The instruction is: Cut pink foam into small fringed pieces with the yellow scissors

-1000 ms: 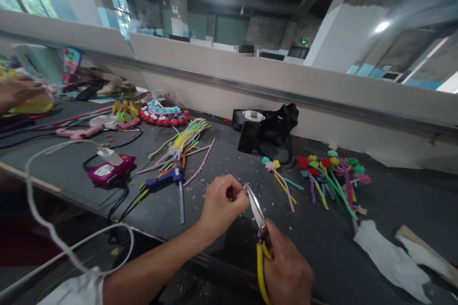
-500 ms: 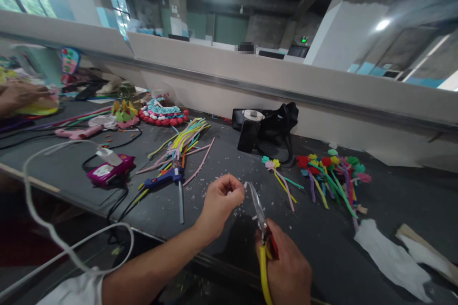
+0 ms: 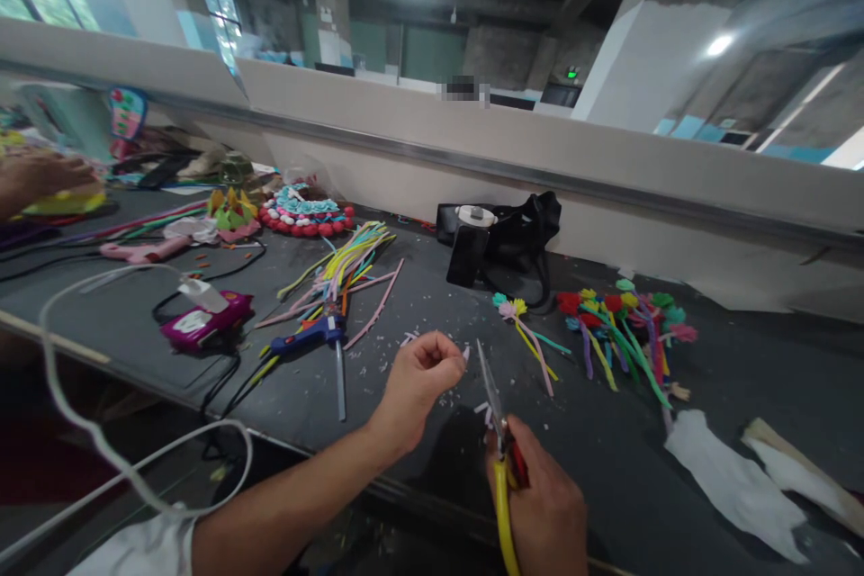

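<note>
Pinched between the thumb and fingers of my left hand [image 3: 427, 378] is a small pale strip [image 3: 465, 355], its tip sticking out to the right. My right hand [image 3: 544, 499] grips scissors [image 3: 496, 405] with yellow and red handles, blades pointing up and away from me. The blade tips are a little to the right of the pale strip, apart from it. Small pale scraps [image 3: 483, 409] lie on the dark table [image 3: 634, 468] around and under both hands. Most of the strip is hidden in my fingers.
A blue glue gun [image 3: 307, 337] lies left of my hands, near a bundle of fuzzy stems [image 3: 357, 252] and a magenta power strip [image 3: 206, 319]. Fuzzy-stem flowers [image 3: 621, 315] lie right; a black bag [image 3: 523, 234] stands behind. Another person's hand [image 3: 44, 175] is far left.
The scissors' tips have moved slightly right, away from my left fingers, and the blades look closer together. The left hand stays nearly in place, still pinching the strip.
</note>
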{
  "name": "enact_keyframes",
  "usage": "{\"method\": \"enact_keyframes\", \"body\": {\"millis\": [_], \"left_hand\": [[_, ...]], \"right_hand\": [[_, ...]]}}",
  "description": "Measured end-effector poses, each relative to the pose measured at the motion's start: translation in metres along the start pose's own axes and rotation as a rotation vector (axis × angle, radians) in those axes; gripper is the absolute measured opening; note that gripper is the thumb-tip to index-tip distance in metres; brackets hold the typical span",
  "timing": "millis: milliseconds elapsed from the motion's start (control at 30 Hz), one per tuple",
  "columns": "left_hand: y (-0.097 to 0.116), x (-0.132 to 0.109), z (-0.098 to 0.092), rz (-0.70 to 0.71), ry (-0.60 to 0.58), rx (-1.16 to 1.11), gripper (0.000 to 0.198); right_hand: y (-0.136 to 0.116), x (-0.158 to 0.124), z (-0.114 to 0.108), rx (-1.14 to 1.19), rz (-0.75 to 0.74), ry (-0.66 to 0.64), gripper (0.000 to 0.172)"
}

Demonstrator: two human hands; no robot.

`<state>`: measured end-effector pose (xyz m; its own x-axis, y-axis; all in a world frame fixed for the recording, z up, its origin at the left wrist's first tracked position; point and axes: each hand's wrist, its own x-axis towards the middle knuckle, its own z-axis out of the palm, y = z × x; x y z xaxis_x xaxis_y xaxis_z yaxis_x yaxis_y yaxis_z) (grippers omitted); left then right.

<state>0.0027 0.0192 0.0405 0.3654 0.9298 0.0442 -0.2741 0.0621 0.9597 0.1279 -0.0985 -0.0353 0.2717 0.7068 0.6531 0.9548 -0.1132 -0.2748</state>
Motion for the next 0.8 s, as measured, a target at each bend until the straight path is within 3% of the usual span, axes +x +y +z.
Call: {"method": "enact_keyframes", "body": {"millis": [100, 300, 400, 600, 800], "left_hand": [[-0.005, 0.010, -0.007, 0.054, -0.020, 0.221, 0.010], [-0.024, 0.038, -0.027, 0.329, -0.162, 1.120, 0.009], [-0.031, 0.037, -0.026, 0.403, -0.225, 1.399, 0.016], [-0.049, 0.018, -0.006, 0.548, -0.491, 1.393, 0.013], [-0.072, 0.023, -0.004, 0.518, -0.517, 1.376, 0.006]], "right_hand": [[-0.002, 0.006, -0.004, 0.128, 0.038, 0.042, 0.035], [0.009, 0.018, -0.013, 0.179, 0.183, 0.117, 0.035], [0.014, 0.022, -0.016, 0.185, 0.256, 0.106, 0.037], [0.017, 0.021, -0.018, 0.256, 0.268, 0.049, 0.033], [0.011, 0.021, -0.015, 0.301, 0.225, 0.040, 0.028]]}}
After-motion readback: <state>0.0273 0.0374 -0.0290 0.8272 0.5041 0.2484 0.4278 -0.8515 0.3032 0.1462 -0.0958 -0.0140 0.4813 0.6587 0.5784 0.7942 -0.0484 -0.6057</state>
